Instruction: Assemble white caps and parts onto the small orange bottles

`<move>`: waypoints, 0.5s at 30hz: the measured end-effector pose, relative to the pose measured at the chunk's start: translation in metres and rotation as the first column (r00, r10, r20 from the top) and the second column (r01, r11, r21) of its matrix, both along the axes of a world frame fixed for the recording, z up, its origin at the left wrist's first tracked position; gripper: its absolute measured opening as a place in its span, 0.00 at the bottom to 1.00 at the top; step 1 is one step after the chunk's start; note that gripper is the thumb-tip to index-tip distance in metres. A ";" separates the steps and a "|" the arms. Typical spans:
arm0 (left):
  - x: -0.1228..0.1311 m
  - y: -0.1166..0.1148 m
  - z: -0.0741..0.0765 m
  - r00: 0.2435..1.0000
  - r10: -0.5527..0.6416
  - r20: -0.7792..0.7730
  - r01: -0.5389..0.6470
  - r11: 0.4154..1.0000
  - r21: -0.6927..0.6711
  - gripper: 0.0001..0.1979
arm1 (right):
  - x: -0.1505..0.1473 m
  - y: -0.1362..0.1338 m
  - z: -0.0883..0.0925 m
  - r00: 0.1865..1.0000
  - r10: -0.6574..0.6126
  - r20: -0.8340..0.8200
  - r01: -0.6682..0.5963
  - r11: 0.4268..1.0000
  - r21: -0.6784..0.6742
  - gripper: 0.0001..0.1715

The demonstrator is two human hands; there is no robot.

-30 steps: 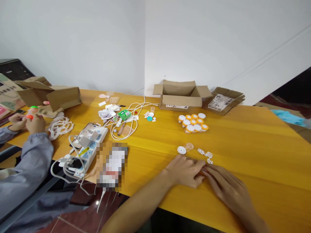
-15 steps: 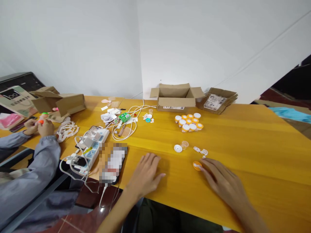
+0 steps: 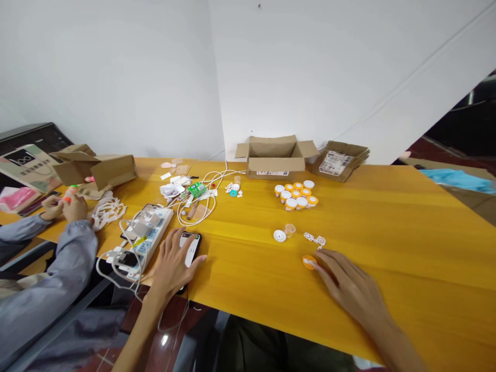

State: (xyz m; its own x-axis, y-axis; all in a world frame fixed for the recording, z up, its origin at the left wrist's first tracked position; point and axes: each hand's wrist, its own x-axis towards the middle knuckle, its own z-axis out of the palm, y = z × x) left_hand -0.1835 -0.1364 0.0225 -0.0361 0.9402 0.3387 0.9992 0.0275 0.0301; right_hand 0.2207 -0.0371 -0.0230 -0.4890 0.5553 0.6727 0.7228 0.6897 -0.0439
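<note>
My left hand (image 3: 172, 264) lies over a phone (image 3: 190, 250) with its fingers spread, covering much of the phone; part of its lit screen shows. Resting on the table to the right, my right hand (image 3: 351, 287) has its fingers stretched out. Its thumb and fingertips are at an orange disc (image 3: 309, 262) with a white piece on it, not gripping it. Just beyond sits a white plastic part with holes (image 3: 314, 239). Farther off are a white round lid (image 3: 279, 236) and a small clear cup (image 3: 290, 230).
Several orange-and-white capped cups (image 3: 296, 194) stand grouped toward the back. An open cardboard box (image 3: 275, 165) and another carton (image 3: 339, 161) are by the wall. A power strip (image 3: 154, 235) with cables lies left. A co-worker's hands (image 3: 74, 207) hold a small orange item.
My left hand has moved left from the bare table onto the phone. My right hand stays by the orange disc. The view has shifted slightly.
</note>
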 end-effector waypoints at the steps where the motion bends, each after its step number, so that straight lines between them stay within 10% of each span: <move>1: 0.001 0.001 0.000 1.000 -0.001 0.001 0.001 1.000 0.004 0.22 | 0.000 0.000 0.000 1.000 0.000 0.001 0.000 1.000 0.002 0.14; 15: 0.007 0.004 0.002 1.000 0.006 0.010 -0.006 1.000 0.027 0.20 | -0.002 -0.001 0.003 1.000 -0.014 0.025 0.013 1.000 0.026 0.13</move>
